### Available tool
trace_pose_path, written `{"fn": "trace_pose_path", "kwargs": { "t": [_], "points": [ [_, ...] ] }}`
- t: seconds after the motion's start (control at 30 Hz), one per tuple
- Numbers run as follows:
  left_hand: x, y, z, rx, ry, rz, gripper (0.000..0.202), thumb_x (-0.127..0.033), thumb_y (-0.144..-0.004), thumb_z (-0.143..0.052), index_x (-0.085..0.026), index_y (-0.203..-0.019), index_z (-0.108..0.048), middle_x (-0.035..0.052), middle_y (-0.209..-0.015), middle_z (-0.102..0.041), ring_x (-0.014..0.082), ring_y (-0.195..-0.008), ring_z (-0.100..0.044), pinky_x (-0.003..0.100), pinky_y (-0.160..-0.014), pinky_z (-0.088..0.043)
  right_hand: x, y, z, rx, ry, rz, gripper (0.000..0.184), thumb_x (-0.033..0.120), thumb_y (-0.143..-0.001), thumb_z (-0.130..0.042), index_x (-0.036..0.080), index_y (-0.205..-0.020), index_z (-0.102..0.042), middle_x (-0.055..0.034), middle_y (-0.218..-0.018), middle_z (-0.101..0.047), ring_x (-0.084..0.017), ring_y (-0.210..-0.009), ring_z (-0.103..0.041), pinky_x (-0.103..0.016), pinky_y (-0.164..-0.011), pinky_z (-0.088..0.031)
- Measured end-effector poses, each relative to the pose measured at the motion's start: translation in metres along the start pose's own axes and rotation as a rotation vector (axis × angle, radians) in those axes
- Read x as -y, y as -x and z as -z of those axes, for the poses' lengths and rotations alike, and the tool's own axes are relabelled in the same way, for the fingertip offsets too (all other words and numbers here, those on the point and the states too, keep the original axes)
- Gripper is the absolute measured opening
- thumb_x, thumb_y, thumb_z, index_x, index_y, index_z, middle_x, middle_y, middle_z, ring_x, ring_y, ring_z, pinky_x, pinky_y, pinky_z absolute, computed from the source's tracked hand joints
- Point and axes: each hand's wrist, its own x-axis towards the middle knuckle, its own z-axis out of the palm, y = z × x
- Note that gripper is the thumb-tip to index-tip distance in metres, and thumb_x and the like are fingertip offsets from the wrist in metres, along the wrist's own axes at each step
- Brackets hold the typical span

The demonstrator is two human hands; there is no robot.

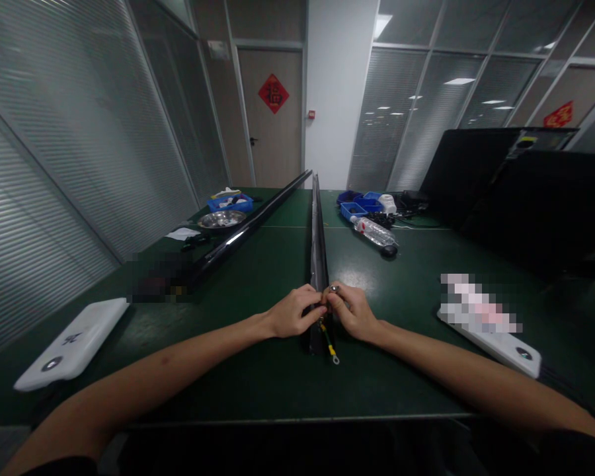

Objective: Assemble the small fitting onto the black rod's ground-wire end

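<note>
A long dark metal channel [318,251] runs away from me along the middle of the table. At its near end, my left hand [297,312] comes in from the left with fingertips pinched together over the channel. Facing it closely, my right hand [351,312] is also closed, thumb against bent fingers. A small shiny round metal piece [334,289] shows at the right fingers; whether it is a worn ring or a held part is unclear. Below the fingertips hangs a green-yellow wire [330,344] ending in a ring terminal [336,360]. What the fingers pinch is hidden.
A second dark profile [248,228] lies diagonally at left, near a metal bowl [222,219] and blue basket [233,203]. White devices [74,344] [506,347] flank my arms. Blue bins [354,210], a plastic bottle [374,233] and large black panels [540,198] stand right.
</note>
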Motion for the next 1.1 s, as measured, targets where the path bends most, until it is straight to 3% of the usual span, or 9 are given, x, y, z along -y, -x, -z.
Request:
{"fn": "trace_pose_path", "kwargs": {
  "t": [1.1],
  "points": [
    [0.002, 0.0006, -0.0005, -0.005, 0.004, -0.007, 0.02, -0.027, -0.103, -0.047, -0.015, -0.094, -0.059, 0.0056, -0.089, -0.064, 0.0197, -0.086, -0.057, 0.033, -0.087, -0.047, -0.0024, -0.0002, 0.0, 0.008, -0.021, 0.004, 0.036, 0.039, -0.108, -0.04, 0.019, -0.084, -0.059, -0.0005, -0.072, -0.057, -0.013, -0.055, -0.052, -0.027, -0.06, -0.046]
  ]
}}
